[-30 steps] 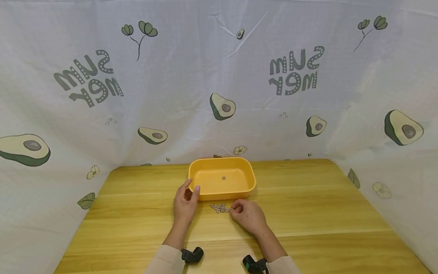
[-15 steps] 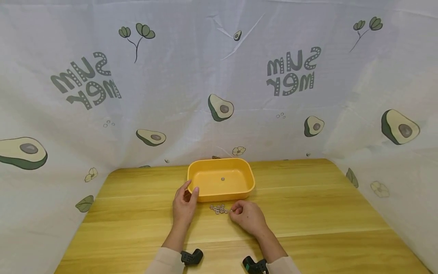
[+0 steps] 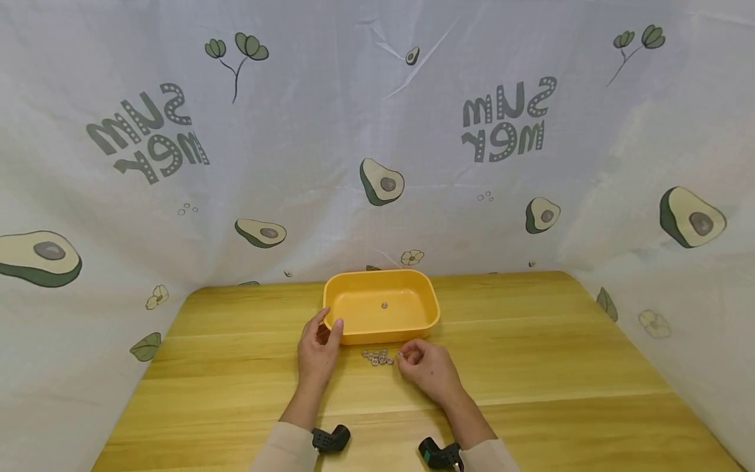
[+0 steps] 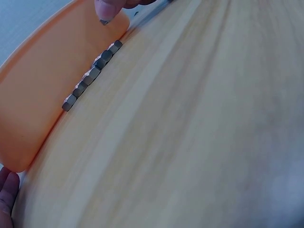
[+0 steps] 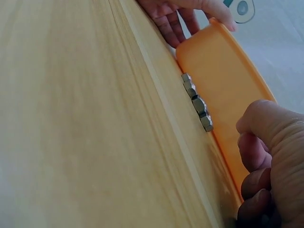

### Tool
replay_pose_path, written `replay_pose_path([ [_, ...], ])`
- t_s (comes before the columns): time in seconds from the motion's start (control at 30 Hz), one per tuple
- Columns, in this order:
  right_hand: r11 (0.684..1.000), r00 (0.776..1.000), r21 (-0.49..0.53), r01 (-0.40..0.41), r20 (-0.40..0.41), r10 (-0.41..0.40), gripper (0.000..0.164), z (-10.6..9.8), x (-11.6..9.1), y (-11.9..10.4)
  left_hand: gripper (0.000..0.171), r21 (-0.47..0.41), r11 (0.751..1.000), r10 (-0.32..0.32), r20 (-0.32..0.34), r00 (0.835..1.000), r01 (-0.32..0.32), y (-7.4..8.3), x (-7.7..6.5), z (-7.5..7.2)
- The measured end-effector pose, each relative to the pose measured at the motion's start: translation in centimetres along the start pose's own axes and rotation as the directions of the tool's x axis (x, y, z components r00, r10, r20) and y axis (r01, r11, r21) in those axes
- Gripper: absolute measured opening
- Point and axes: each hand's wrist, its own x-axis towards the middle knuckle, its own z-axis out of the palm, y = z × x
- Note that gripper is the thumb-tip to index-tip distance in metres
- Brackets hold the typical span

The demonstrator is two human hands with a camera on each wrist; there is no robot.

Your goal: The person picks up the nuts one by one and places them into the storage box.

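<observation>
A shallow yellow plastic tray (image 3: 383, 337) stands at the back of the table with one hex nut (image 3: 385, 305) on its floor. My left hand (image 3: 316, 354) holds the tray's left front corner, thumb at the front rim and fingers along the left side. In front of the tray lies a small cluster of metal hex nuts (image 3: 382, 359). Just right of them, my right hand (image 3: 430, 372) pinches a single nut (image 4: 105, 22) between thumb and index finger, raised off the table in the left wrist view. In the right wrist view its fingers hide that nut.
The wooden table (image 3: 560, 367) reaches out to both sides and toward me. A white cloth (image 3: 330, 131) printed with avocados hangs behind the table and along its sides. Small black cameras (image 3: 331, 439) sit on both wrists.
My right hand has lifted slightly, bringing a nut up from the table beside the cluster. The left hand and tray hold their places.
</observation>
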Motion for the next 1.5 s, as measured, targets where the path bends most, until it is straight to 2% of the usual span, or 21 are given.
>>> replay_pose_path([
  [0.5, 1.000, 1.000, 0.003, -0.008, -0.008, 0.008, 0.010, -0.2, -0.3, -0.5, 0.043, -0.012, 1.000, -0.012, -0.011, 1.000, 0.011, -0.1, -0.1, 0.2],
  [0.77, 0.999, 0.999, -0.012, 0.033, -0.018, -0.033, 0.010, -0.3, -0.3, -1.2, 0.046, -0.014, 1.000, -0.006, -0.004, 1.000, 0.006, 0.0, 0.0, 0.0],
  [1.17, 0.998, 0.999, -0.050, 0.046, -0.010, -0.047, 0.010, -0.5, -0.1, -2.4, 0.045, -0.006, 1.000, -0.005, -0.007, 1.000, 0.005, 0.1, 0.0, 0.0],
  [1.37, 0.998, 0.999, -0.049, 0.038, -0.016, -0.039, 0.011, -1.6, 1.1, -3.7, 0.045, -0.011, 1.000, -0.015, -0.001, 1.000, 0.015, 0.1, 0.0, 0.0],
  [1.5, 0.990, 0.992, -0.073, 0.119, -0.027, -0.121, 0.011, -2.4, 2.8, -4.8, 0.044, -0.012, 1.000, -0.016, -0.003, 1.000, 0.016, 0.1, 0.1, 0.0],
])
